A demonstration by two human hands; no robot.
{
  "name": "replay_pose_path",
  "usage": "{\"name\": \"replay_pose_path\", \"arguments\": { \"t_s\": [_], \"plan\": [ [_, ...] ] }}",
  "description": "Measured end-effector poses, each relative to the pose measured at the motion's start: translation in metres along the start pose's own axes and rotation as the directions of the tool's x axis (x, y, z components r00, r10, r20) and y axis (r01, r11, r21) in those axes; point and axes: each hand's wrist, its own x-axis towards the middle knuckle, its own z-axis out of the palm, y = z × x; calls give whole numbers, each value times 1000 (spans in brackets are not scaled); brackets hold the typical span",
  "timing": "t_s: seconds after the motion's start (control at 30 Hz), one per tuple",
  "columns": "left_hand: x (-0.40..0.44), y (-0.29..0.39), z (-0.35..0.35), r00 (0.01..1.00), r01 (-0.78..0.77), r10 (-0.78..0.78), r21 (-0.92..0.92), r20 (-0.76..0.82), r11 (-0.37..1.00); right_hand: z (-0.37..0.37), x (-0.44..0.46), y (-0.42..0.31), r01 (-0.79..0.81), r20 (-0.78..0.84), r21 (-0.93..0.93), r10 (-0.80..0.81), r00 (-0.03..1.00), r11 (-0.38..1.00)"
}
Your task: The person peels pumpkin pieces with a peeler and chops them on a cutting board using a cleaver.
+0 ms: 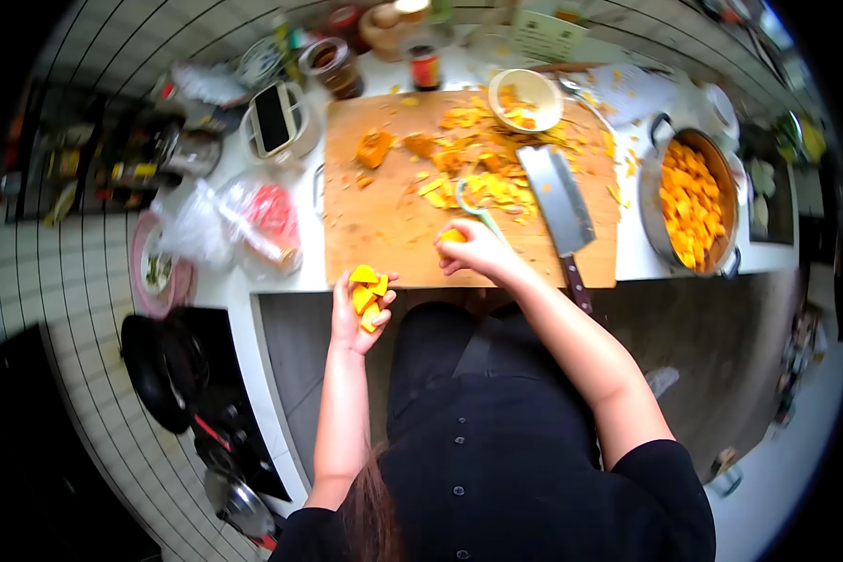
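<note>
Several orange pumpkin chunks lie in the upturned palm of my left hand, just in front of the board's near edge. My right hand pinches one pumpkin piece over the front part of the wooden cutting board. Beyond that hand rests a pale green peeler among pumpkin peelings. A cleaver lies to the right, its handle sticking out past the front edge. Larger pumpkin pieces sit at the board's back left.
At right stands a metal pot holding many pumpkin cubes. A cream bowl with scraps sits at the board's back. Left of the board are plastic bags, a phone on a container, and jars. Pans are at lower left.
</note>
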Motion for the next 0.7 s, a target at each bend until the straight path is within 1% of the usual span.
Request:
{"name": "replay_pose_path", "arguments": {
  "t_s": [0.03, 0.07, 0.1, 0.13, 0.17, 0.2, 0.23, 0.27, 0.3, 0.33, 0.37, 0.43, 0.47, 0.5, 0.57, 0.63, 0.67, 0.7],
  "plan": [
    [6, -2, 12, 1000, 16, -17, 29, 18, 999, -20, -13, 1, 52, -35, 229, -46, 998, 972],
    [12, -4, 24, 999, 37, -38, 66, 24, 997, -42, -27, -1, 114, -156, 273, -73, 985, 955],
    [19, -8, 34, 998, 53, -56, 100, 29, 994, -65, -46, -8, 151, -277, 276, -72, 958, 949],
    [27, -13, 44, 995, 79, -86, 136, 45, 988, -90, -55, -1, 267, -429, 226, -150, 891, 937],
    [34, -18, 53, 992, 102, -113, 168, 57, 981, -118, -65, 2, 301, -522, 127, -194, 831, 945],
    [42, -24, 61, 988, 122, -138, 200, 68, 972, -142, -78, -2, 346, -609, 72, -233, 758, 935],
    [48, -31, 72, 984, 150, -169, 244, 57, 958, -160, -97, -14, 376, -661, 28, -265, 702, 926],
    [55, -41, 83, 980, 176, -196, 289, 45, 941, -186, -104, -15, 404, -720, -85, -336, 607, 911],
    [61, -51, 95, 975, 200, -222, 333, 31, 922, -207, -111, -20, 399, -783, -97, -318, 535, 912],
    [66, -62, 107, 966, 235, -257, 379, 9, 895, -231, -113, -17, 467, -844, -158, -365, 394, 870],
    [69, -72, 121, 954, 259, -300, 439, 25, 860, -253, -120, -13, 311, -897, -203, -304, 322, 928],
    [78, -93, 148, 906, 332, -420, 516, 59, 789, -272, -142, -16, 93, -971, -123, -139, 196, 988],
    [81, -103, 164, 884, 374, -465, 513, 57, 773, -270, -160, -13, 172, -966, -115, -150, 212, 978],
    [86, -113, 180, 863, 401, -503, 530, 56, 747, -268, -172, -2, 221, -965, -135, -178, 191, 966],
    [100, -135, 217, 836, 398, -544, 598, 76, 696, -260, -196, 25, 309, -962, -181, -233, 143, 934],
    [123, -161, 246, 814, 432, -576, 582, 76, 688, -235, -221, 52, 382, -974, -72, -148, 173, 921],
    [147, -177, 254, 781, 487, -617, 525, 98, 698, -221, -230, 64, 405, -979, -28, -106, 172, 914],
    [150, -195, 285, 832, 443, -553, 548, 44, 710, -207, -238, 76, 426, -983, 17, -64, 174, 904]
  ]
}}
